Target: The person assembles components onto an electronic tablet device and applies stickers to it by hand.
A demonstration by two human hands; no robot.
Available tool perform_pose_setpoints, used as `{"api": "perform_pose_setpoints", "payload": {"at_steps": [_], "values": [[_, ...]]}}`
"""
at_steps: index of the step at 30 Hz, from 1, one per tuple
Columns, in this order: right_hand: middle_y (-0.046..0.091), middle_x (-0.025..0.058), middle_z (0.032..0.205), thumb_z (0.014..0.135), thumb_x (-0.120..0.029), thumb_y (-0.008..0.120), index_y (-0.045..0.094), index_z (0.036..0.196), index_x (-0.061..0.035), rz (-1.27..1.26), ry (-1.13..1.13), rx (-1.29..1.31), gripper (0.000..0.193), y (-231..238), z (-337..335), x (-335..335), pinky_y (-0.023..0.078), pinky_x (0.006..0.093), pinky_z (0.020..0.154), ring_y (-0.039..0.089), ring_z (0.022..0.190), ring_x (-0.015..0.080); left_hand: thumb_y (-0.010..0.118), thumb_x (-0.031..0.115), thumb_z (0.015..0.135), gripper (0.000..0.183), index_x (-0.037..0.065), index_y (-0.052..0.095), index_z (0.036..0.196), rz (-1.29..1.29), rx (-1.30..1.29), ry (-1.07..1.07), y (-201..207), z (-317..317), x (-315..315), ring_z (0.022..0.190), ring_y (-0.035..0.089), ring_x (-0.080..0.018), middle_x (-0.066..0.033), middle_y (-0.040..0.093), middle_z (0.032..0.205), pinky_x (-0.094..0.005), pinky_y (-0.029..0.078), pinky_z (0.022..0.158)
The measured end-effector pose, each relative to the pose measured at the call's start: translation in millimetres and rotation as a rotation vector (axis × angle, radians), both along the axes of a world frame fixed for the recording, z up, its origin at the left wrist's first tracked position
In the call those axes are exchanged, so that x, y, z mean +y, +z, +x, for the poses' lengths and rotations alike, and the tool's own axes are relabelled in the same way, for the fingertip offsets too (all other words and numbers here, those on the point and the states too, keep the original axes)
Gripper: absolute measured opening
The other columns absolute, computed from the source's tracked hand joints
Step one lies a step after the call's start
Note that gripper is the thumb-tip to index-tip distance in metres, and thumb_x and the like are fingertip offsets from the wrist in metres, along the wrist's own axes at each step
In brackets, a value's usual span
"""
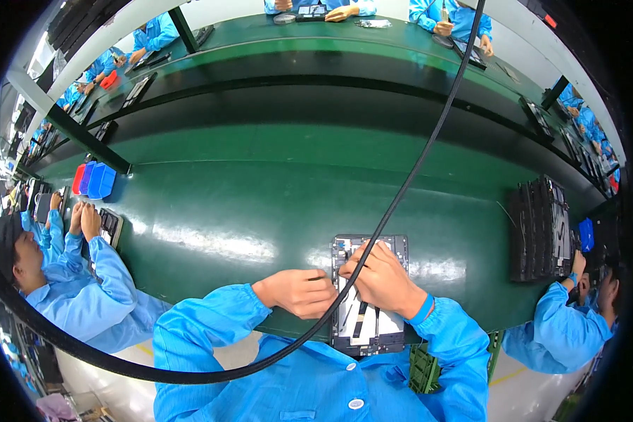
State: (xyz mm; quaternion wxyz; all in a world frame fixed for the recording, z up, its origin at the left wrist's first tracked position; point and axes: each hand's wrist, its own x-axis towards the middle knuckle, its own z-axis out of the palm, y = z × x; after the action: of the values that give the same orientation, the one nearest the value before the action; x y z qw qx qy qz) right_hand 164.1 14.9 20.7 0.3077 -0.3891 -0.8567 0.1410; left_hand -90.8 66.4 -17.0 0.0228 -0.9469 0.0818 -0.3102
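Note:
An opened tablet-like device (382, 325) lies on the green bench edge in front of me, its black frame around white and black inner parts. My left hand (302, 292) is at its left edge, fingers curled inward and closed. Over the upper middle of the device, my right hand (383, 280) is bent down with thumb and fingertips pinched together. Whatever is between the fingers of either hand is too small or hidden to make out. A black cable (429, 151) crosses the view in front of the right hand's fingers.
Stacked black trays or frames (534, 232) stand at the right of the green bench (260, 190). Blue and red bins (100, 181) sit at the far left. Co-workers in blue sit at both sides and across, behind a raised shelf edge. A green crate (423, 369) is below my right forearm.

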Motion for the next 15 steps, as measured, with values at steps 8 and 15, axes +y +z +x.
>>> {"api": "perform_pose_setpoints", "payload": {"at_steps": [8, 15], "values": [[0.067, 0.0052, 0.095, 0.092, -0.01, 0.079, 0.074, 0.102, -0.0092, -0.034, -0.039, 0.017, 0.011, 0.2, 0.4, 9.5, 0.048, 0.0437, 0.084, 0.061, 0.097, 0.0293, 0.075, 0.024, 0.084, 0.025, 0.002, 0.071, 0.095, -0.027, -0.047, -0.042, 11.2, 9.0, 12.0, 0.09, 0.068, -0.0236, -0.0095, 0.07, 0.094, -0.0378, 0.06, 0.086], [0.073, 0.0066, 0.099, 0.092, -0.01, 0.08, 0.074, 0.105, -0.0076, -0.163, -0.085, 0.108, 0.014, 1.6, -0.4, 14.0, 0.052, 0.0444, 0.086, 0.066, 0.098, 0.0291, 0.074, 0.022, 0.084, 0.022, 0.003, 0.071, 0.094, -0.025, -0.041, -0.024, 6.4, 8.1, 18.5, 0.087, 0.07, -0.0227, -0.0083, 0.07, 0.093, -0.0379, 0.06, 0.086]]}}
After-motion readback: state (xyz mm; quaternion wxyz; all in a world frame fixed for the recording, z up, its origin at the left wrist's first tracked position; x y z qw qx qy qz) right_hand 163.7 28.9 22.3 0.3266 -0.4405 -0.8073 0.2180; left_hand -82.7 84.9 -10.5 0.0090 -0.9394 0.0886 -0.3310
